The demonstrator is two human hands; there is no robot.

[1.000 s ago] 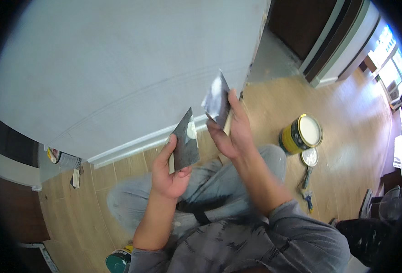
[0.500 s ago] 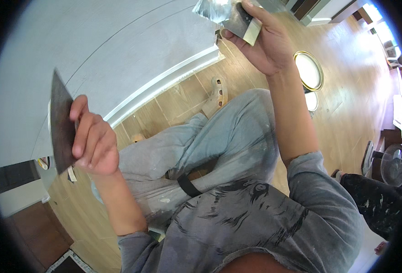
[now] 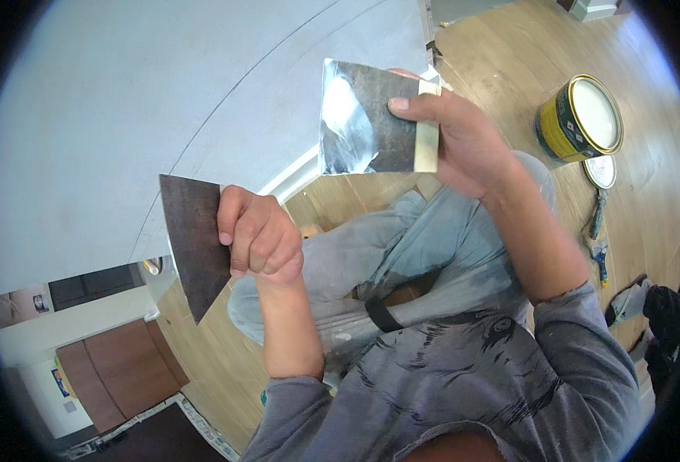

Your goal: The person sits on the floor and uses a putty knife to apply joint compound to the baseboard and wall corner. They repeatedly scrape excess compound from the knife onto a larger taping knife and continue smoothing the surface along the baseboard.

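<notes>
Left hand (image 3: 261, 235): fingers curled closed on the dark scraper (image 3: 196, 240), left of centre in the frame. Right hand (image 3: 467, 142): closed on the shiny scraper (image 3: 390, 142), upper centre, thumb flat on its face, other fingers mostly hidden behind. The two scrapers are apart. Wall (image 3: 147, 108): upper left. Open can (image 3: 557, 127): upper right. White disc (image 3: 600, 172): just below the can.

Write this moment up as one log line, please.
Left hand: grips dark trapezoidal metal scraper | Right hand: grips shiny-patched, cream-handled metal scraper | Wooden floor: open round black-and-yellow can
</notes>
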